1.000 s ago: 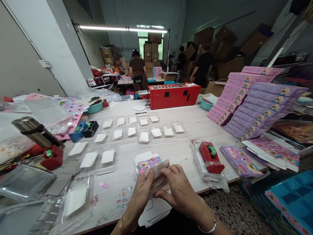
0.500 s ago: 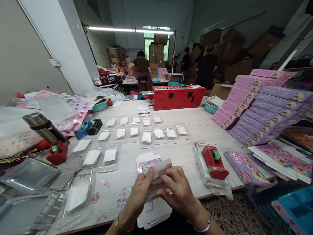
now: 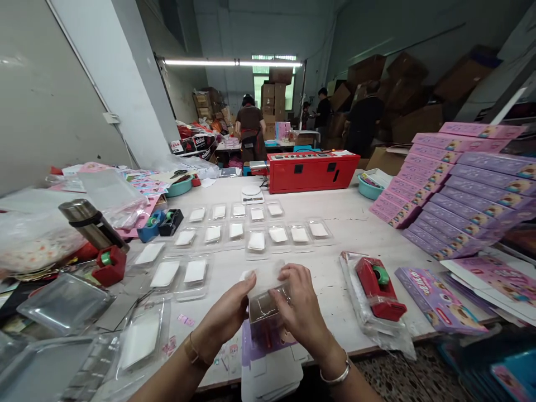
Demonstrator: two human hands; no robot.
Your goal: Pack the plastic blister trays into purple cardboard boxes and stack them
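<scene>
At the table's near edge my left hand (image 3: 229,308) grips the left side of a clear plastic tray (image 3: 262,308), thumb up along its edge. My right hand (image 3: 302,304) is closed on the tray's right side, fingertips at the far corner. A pale, see-through flap or sheet (image 3: 268,273) stands up behind the tray between both hands; which it is I cannot tell. Under the tray lie unfolded purple-and-white printed cartons (image 3: 272,371), partly covered by my hands. Small printed stickers (image 3: 228,357) are scattered left of them.
Several clear trays with white pads (image 3: 256,241) stand in rows ahead. A red tape dispenser (image 3: 380,287) sits at right, near stacked purple boxes (image 3: 481,195). A steel flask (image 3: 90,223) stands left; a red machine (image 3: 312,172) is at the back.
The tray has tilted so its clear, dark-looking face shows, and the pale piece now stands behind it. My left hand has shifted slightly left. The whole view has moved a little.
</scene>
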